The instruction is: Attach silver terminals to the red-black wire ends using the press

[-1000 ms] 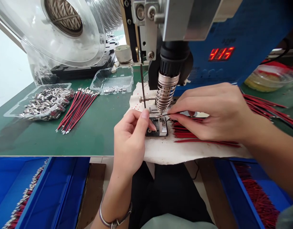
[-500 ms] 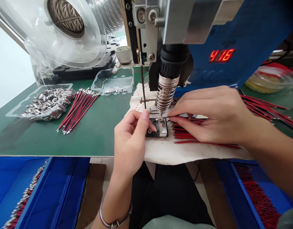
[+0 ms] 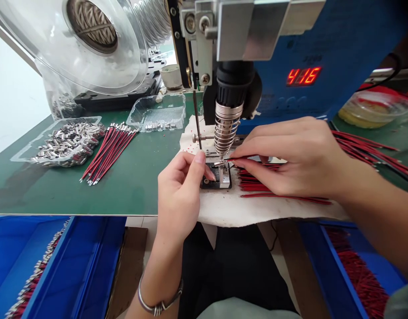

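Note:
My right hand (image 3: 284,155) pinches a thin red and black wire (image 3: 239,158) between thumb and fingertips, its end at a small metal connector (image 3: 220,164). That connector sits on a small black-and-silver fixture (image 3: 225,177), right under the tip of a soldering iron (image 3: 228,126) wrapped in a coil spring. Just left of the fixture, my left hand (image 3: 182,186) is closed, thumb against the curled index finger; whatever it may hold is hidden. Beneath my right hand lie several red and black wires (image 3: 257,184) on a whitish sheet (image 3: 230,208).
A clear tray of metal connectors (image 3: 67,141) stands left, beside a bundle of wires with metal ends (image 3: 107,153). Behind is another clear tray (image 3: 159,115). A blue machine (image 3: 290,106) showing 416 rises at the back. Blue bins (image 3: 91,266) sit below the table edge.
The wire in my right hand now shows its red strand uppermost at the connector, where the black one showed before. My left hand has hardly moved. The view has shifted slightly.

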Tool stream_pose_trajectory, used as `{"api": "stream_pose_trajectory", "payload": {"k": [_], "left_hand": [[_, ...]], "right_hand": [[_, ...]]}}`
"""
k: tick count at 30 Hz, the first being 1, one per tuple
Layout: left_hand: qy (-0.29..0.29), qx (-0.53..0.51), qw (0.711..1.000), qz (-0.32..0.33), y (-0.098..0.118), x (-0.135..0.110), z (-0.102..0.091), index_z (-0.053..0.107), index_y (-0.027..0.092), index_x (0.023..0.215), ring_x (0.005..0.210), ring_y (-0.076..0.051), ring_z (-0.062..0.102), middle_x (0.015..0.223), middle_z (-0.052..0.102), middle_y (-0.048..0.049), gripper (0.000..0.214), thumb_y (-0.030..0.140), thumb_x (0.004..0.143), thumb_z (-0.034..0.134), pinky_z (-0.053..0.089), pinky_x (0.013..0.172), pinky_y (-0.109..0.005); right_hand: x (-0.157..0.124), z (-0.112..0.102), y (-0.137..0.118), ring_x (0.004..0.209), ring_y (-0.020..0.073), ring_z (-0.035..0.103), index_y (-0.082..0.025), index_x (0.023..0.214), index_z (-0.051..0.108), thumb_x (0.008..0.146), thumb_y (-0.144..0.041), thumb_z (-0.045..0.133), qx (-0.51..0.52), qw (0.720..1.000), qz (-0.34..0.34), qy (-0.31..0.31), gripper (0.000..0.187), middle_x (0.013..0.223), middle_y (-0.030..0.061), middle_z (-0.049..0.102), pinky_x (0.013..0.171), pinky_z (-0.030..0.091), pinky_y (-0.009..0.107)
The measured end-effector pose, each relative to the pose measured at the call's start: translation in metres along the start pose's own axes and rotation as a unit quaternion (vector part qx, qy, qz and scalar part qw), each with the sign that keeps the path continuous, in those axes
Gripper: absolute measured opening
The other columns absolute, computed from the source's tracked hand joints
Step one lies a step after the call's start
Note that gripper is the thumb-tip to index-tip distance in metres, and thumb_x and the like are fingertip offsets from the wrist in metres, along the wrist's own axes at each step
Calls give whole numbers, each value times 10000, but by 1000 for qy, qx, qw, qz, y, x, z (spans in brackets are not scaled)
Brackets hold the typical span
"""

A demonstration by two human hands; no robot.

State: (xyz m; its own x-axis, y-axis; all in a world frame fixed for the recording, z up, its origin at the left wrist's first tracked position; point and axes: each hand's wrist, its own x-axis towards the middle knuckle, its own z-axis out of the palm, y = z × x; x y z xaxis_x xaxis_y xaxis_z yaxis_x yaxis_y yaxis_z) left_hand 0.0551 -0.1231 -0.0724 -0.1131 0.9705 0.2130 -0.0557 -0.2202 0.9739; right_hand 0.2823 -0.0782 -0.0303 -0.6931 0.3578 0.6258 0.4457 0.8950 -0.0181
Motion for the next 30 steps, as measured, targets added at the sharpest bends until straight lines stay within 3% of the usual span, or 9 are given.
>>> {"api": "stream_pose_trajectory", "payload": {"k": [6,30], "left_hand": [[-2,-12,1000,-1,-1,-1,-1,687,218,732,734,-140,619,708,678,-6,400,283,1118,769,510,708,-259],[-17,-22,1000,3,-4,-3,-5,708,219,767,746,-127,620,739,701,1,395,262,1159,720,504,749,-258]], "right_hand": [[-1,0,1,734,180,770,-196,986,818,1087,-150,725,2,1000,-20,-5,145,890,18,841,628,530,327],[-1,0,1,759,168,798,-223,1040,826,1125,-191,727,-16,1000,-7,18,135,927,3,863,647,567,309]]}}
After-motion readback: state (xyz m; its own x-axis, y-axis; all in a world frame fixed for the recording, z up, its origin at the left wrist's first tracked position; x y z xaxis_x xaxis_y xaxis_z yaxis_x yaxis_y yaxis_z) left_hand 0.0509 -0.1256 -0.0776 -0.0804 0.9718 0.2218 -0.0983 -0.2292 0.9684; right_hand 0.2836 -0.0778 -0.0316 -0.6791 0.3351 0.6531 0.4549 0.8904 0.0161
